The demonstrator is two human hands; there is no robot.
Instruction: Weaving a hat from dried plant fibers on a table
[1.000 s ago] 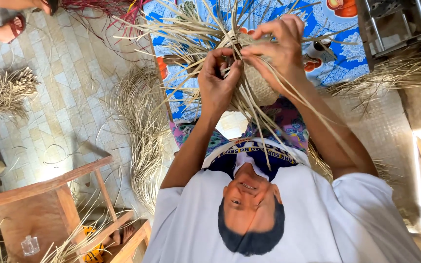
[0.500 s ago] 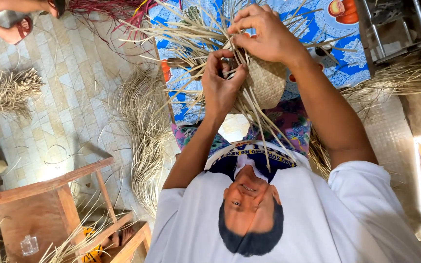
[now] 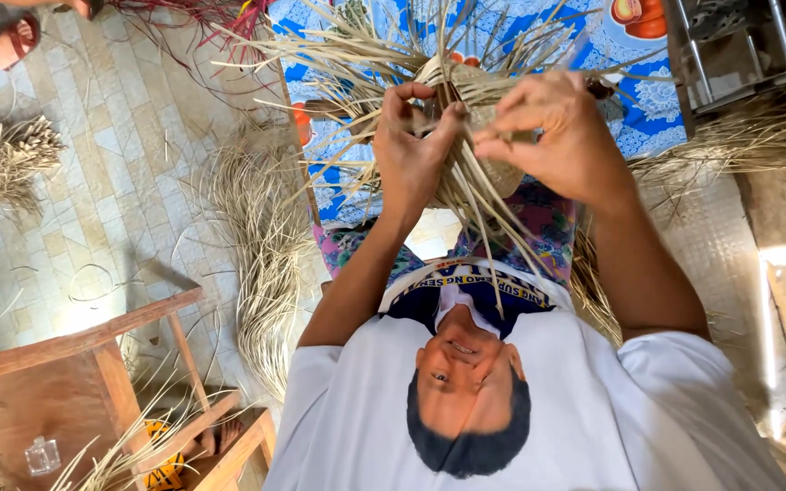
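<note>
**Both hands pinch straw on a half-woven piece**

The left hand (image 3: 416,145) curls its fingers around the straw weaving (image 3: 466,100), thumb and fingertips pinched on strands at its middle. The right hand (image 3: 557,132) grips the woven side, fingers bent and closed on strips. The piece sits raised between both hands, above the patterned blue cloth (image 3: 648,100). Loose pale strands fan outward all around and hang down. A straw bundle (image 3: 261,245) lies on the tiled floor (image 3: 111,173) beside; a wooden stool (image 3: 93,364) stands well apart.
</note>
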